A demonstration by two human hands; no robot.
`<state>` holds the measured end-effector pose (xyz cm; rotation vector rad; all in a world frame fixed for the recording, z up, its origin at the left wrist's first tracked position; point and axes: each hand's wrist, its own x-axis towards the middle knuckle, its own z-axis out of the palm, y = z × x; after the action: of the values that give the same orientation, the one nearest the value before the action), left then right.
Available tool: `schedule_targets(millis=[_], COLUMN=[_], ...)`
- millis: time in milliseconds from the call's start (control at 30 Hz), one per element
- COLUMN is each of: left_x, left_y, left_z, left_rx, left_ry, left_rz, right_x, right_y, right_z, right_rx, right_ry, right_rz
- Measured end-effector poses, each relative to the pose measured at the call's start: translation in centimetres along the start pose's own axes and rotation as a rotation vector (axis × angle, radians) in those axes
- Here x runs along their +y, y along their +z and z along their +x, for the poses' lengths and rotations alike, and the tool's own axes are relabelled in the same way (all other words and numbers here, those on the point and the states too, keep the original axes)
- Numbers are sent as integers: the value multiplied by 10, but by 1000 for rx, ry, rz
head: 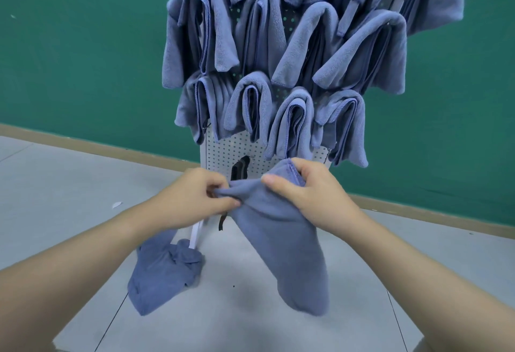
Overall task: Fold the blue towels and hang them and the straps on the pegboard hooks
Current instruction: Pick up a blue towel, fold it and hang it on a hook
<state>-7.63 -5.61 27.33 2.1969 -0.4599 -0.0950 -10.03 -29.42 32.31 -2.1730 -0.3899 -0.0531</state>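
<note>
1. The left hand [192, 198] pinches the blue towel's [281, 243] top edge between curled fingers and thumb.
2. The right hand [309, 193] grips its other upper corner, seemingly folded double.
3. The towel hangs below both hands, before the pegboard [223, 151].
4. Another towel [161, 271] lies crumpled on the floor [55, 184].

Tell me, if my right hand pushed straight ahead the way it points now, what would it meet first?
Probably the black strap on the pegboard, past the held towel the right hand grips. Depth is unclear.
</note>
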Motion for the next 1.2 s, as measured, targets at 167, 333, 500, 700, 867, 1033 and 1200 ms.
schedule_targets(millis=[167, 333, 500, 700, 867, 1033, 1200], left_x=[4, 35, 27, 31, 40, 50, 51], left_y=[-13, -9, 3, -3, 0, 9, 3], left_z=[-1, -9, -7, -2, -6, -11, -11], left_rx=[249, 471, -5, 297, 540, 700, 815], left_ry=[11, 130, -135, -62, 18, 63, -54], left_rz=[-31, -606, -808, -684, -536, -357, -370], right_x=[5, -8, -38, -46, -40, -33, -44], right_y=[-2, 2, 5, 15, 28, 54, 55], right_z=[-2, 2, 2, 6, 9, 17, 18], right_rx=[-137, 65, 176, 266, 153, 210, 307], right_ry=[43, 0, -111, -88, 75, 125, 29], right_rz=[13, 345, 465, 449, 698, 611, 495])
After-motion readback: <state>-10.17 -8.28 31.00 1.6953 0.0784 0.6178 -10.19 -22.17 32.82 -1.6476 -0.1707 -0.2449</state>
